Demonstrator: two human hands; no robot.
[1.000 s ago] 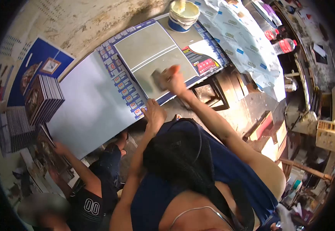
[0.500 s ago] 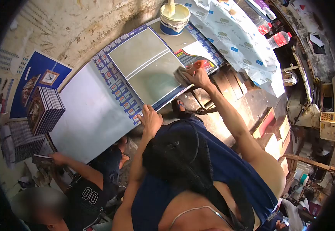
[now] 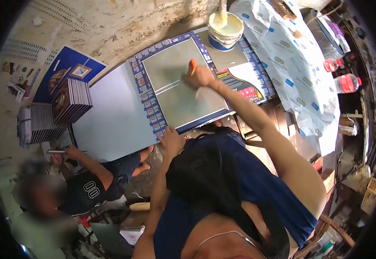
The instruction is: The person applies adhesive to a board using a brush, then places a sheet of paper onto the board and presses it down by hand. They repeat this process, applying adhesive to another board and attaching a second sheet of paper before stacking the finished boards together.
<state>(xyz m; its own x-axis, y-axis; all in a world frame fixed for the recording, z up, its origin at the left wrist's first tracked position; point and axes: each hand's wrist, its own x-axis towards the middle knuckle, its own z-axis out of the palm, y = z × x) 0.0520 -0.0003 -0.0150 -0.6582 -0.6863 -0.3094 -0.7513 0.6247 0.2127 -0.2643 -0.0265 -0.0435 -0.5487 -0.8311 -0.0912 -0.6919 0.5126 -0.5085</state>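
Note:
My right hand (image 3: 198, 77) grips a brush with an orange handle (image 3: 191, 66) and presses it on two grey boards (image 3: 177, 88) lying on a printed sheet with a blue patterned border (image 3: 147, 101). My left hand (image 3: 171, 139) rests flat on the near edge of that sheet, fingers spread. A white bucket of pale paste (image 3: 225, 29) with a stick in it stands at the sheet's far end.
A plain grey sheet (image 3: 110, 116) lies to the left. Stacks of books (image 3: 54, 112) stand at the far left. Another person in a black "00" shirt (image 3: 88, 187) sits below left, reaching toward the stacks. Printed wrapping paper (image 3: 291, 60) and bottles (image 3: 347, 82) lie right.
My right hand has swept the brush from the boards' right edge up toward their middle. My view has shifted, showing more of the seated person.

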